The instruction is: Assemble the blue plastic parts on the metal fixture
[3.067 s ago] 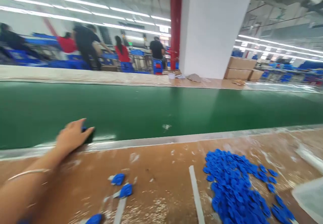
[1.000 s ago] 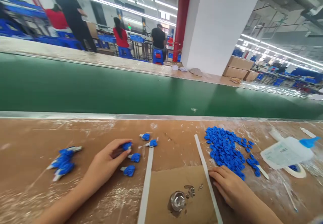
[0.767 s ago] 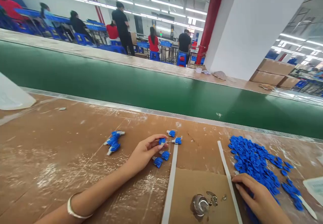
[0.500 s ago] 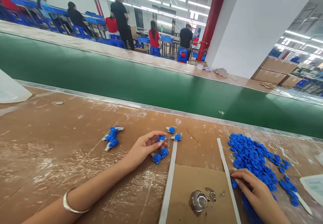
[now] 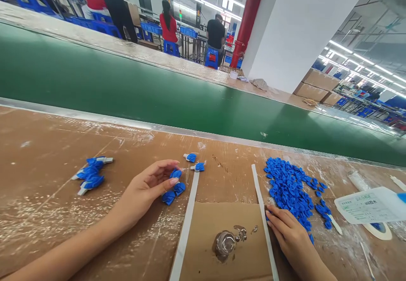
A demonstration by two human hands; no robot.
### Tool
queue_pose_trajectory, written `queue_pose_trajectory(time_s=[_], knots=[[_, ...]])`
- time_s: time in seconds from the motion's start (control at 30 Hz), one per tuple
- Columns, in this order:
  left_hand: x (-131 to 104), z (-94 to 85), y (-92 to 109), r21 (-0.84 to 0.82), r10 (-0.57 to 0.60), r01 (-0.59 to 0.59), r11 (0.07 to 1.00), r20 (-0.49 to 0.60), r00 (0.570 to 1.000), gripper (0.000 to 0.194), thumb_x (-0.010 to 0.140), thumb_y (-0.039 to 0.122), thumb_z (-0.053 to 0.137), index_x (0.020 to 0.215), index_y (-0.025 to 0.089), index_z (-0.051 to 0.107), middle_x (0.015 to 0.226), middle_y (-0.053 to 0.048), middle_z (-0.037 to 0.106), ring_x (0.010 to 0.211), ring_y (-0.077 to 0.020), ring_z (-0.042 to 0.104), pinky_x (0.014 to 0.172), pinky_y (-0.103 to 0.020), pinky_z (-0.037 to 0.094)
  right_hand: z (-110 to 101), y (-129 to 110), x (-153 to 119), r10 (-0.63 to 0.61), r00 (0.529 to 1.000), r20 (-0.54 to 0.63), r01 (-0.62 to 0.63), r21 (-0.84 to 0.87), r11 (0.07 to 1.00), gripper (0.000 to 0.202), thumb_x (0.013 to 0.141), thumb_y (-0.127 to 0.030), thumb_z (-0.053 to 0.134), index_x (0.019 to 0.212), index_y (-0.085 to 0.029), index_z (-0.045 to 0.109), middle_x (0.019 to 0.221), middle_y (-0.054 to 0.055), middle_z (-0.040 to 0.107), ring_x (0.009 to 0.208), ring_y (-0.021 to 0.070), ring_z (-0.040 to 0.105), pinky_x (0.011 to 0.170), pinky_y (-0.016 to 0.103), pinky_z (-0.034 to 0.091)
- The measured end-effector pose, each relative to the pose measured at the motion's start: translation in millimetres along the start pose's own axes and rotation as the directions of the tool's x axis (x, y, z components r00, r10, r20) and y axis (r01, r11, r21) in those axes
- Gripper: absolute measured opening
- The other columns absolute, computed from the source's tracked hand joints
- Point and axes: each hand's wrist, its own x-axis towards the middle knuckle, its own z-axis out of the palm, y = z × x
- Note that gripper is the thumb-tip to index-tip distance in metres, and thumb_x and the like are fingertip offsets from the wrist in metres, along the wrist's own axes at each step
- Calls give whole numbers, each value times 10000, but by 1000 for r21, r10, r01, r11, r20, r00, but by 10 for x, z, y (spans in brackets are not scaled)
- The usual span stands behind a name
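Reaching over the table [image 5: 47, 162], the person's left hand [image 5: 144, 192] has its fingers half curled and spread above a little cluster of blue plastic pieces [image 5: 174, 190]; the fingertips touch the top one, but I cannot tell if any piece is really pinched between them. The right hand [image 5: 290, 238] lies flat and open at the near edge of the big heap of blue pieces [image 5: 290, 188], the fingers just touching the lowest ones and holding nothing.

Between the two hands there is a sheet of cardboard [image 5: 203, 226] framed by two white strips, a left strip [image 5: 185, 226] and a right strip [image 5: 261, 205]. On it sits a small shiny metal part [image 5: 225, 243] with some tiny bits beside it. Two more blue pieces [image 5: 195, 162] lie just past the end of the left strip, and a separate group of blue pieces with white stems [image 5: 90, 175] is well apart on the left.

It seems to me that the step in hand is picking: each hand is choosing one piece from its own pile. The next move, I think, calls for a fine pinch, closing on one piece only without dragging the neighbours, because they lie touching each other.

Further right are a white bottle [image 5: 368, 205] lying over a roll of tape [image 5: 379, 230], and behind the table runs the green conveyor belt [image 5: 127, 91]. Other workers [image 5: 168, 19] are far behind it.
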Motion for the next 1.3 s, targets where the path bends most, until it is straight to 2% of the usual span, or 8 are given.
queue_pose_trajectory(time_s=[0.33,0.5,0.63,0.8,1.0,1.13,1.23,1.3], knots=[[-222,143,39,-87,-7,21,996,160,987,315,716,365,803,957,207,675,998,-62,679,976,-241,617,900,-332,512,-45,-22,106,87,995,-39,-85,50,995,236,1025,-227,424,998,-165,651,1084,103,652,953,257,649,777,396,597],[-363,245,48,-184,-68,124,975,284,956,289,753,321,775,984,197,654,979,-54,678,923,-202,617,839,-290,499,-186,-148,198,92,994,-52,-91,24,996,217,1023,-262,425,1175,-187,561,1098,81,643,974,243,642,792,359,584],[-460,320,2,-269,-124,237,934,379,917,325,739,314,792,993,194,627,947,-42,661,889,-182,603,815,-284,481,-265,-481,356,-59,998,26,50,261,964,409,965,-139,463,1366,-189,402,1203,74,605,1107,198,580,958,277,492],[-538,374,-62,-300,-156,311,902,446,881,409,710,377,822,997,185,603,921,-50,637,874,-204,593,828,-344,476,-125,-804,542,-169,985,42,128,485,865,543,895,-26,408,1406,-197,349,1226,83,580,1124,224,535,991,332,441],[-645,423,-103,-354,-129,352,866,522,843,360,734,321,816,991,194,599,914,-21,626,851,-170,601,777,-288,446,-72,-817,620,-162,979,124,71,537,841,536,880,-10,400,1376,-211,362,1211,85,570,1113,223,524,976,327,440],[-695,462,-124,-388,-107,367,846,550,828,380,728,306,832,995,189,588,900,-3,610,841,-150,602,763,-266,439,-140,-787,639,-216,971,104,129,533,837,559,871,-21,465,1389,-212,376,1211,73,584,1113,207,548,989,286,455],[-732,490,-136,-434,-101,392,811,556,825,421,726,308,850,1011,185,566,887,5,598,822,-142,614,740,-252,443,-170,-799,627,-107,991,75,29,673,739,549,900,-63,527,1393,-254,377,1218,62,596,1133,193,566,975,262,491],[-766,507,-141,-469,-83,402,786,564,821,434,732,300,854,1021,184,551,894,1,600,821,-148,633,735,-252,448,-163,-829,620,-15,997,78,-55,811,583,515,947,-112,545,1398,-289,371,1240,62,595,1161,192,563,984,275,492]])
